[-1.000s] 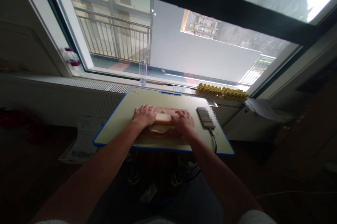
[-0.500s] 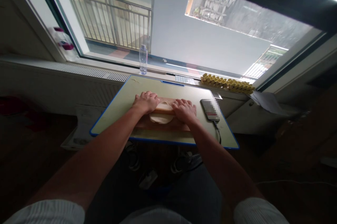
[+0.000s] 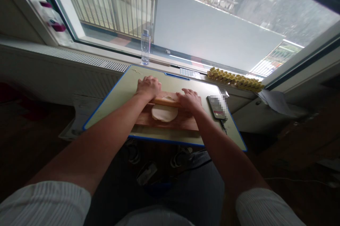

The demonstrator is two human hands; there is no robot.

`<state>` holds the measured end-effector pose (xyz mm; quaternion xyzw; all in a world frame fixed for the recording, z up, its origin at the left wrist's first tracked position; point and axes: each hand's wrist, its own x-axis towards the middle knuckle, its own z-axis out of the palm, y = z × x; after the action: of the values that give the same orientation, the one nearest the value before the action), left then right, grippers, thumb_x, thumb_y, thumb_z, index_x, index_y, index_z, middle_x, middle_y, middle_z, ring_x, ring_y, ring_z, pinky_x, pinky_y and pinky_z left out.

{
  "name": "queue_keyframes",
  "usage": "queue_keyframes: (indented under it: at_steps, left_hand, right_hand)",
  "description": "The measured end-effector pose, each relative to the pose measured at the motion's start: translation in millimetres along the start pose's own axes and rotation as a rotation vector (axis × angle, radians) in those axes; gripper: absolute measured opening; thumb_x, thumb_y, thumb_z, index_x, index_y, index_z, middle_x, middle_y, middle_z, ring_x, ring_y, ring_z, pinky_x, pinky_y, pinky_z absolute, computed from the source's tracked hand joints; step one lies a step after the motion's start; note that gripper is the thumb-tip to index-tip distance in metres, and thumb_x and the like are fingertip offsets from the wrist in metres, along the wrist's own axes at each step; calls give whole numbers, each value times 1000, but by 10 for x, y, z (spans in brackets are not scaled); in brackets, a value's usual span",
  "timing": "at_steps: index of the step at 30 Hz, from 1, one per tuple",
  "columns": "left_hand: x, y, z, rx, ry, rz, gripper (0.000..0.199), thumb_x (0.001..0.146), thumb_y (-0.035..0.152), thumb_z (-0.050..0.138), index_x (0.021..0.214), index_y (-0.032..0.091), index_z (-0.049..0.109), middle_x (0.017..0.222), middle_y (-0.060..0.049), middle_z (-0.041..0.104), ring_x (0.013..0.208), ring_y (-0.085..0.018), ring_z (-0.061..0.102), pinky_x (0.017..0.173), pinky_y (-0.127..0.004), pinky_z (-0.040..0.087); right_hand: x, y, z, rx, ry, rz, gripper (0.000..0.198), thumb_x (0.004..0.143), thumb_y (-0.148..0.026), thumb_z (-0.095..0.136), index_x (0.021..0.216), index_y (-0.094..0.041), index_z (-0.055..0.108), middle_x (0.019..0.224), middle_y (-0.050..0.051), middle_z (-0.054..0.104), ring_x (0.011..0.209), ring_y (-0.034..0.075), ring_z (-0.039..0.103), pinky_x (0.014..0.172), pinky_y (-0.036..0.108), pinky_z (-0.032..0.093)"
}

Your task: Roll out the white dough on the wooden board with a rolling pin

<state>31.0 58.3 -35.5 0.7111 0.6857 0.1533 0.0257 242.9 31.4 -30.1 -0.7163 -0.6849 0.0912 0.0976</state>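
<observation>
A flattened round of pale dough (image 3: 164,113) lies on a reddish-brown wooden board (image 3: 143,119). Across its far part rests a wooden rolling pin (image 3: 168,103), with a small edge of dough showing beyond it. My left hand (image 3: 149,87) is closed over the pin's left end, palm down. Over the right end curves my right hand (image 3: 190,99), its fingers bent forward onto the pin. Both hands cover the pin's ends, so only its middle shows.
The board sits on a small blue-edged table (image 3: 124,93). A phone (image 3: 216,107) with a cable lies at its right. On the windowsill stand a clear bottle (image 3: 145,48) and yellow egg trays (image 3: 235,80). Another bottle (image 3: 54,20) is at the left window frame.
My hands have pushed the rolling pin forward, away from me, to the far part of the dough. More of the near dough shows. The camera view has tilted down slightly.
</observation>
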Motion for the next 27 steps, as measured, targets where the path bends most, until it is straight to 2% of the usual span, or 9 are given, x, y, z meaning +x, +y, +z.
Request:
queue_keyframes:
  at_steps: [8, 17, 27]
  left_hand:
    - [124, 8, 34, 12, -89, -20, 55, 105, 45, 34, 139, 18, 69, 151, -19, 64, 141, -35, 55, 117, -54, 42]
    - [-12, -4, -4, 35, -146, 2, 59, 103, 49, 35, 142, 18, 68, 153, -22, 62, 139, -37, 57, 115, -57, 45]
    - [-174, 23, -86, 42, -245, 17, 65, 101, 56, 33, 149, 25, 64, 164, -19, 55, 146, -40, 51, 121, -66, 37]
  right_hand:
    - [72, 27, 42, 3, -1, 1, 65, 105, -59, 45, 156, -22, 60, 166, 13, 54, 149, 39, 48, 125, 61, 34]
    - [-80, 18, 28, -5, 6, -2, 65, 105, -57, 43, 159, -23, 56, 168, 12, 52, 149, 39, 46, 126, 63, 32]
    - [-327, 5, 32, -38, 5, -17, 68, 106, -55, 37, 166, -26, 49, 173, 9, 45, 155, 39, 40, 128, 64, 29]
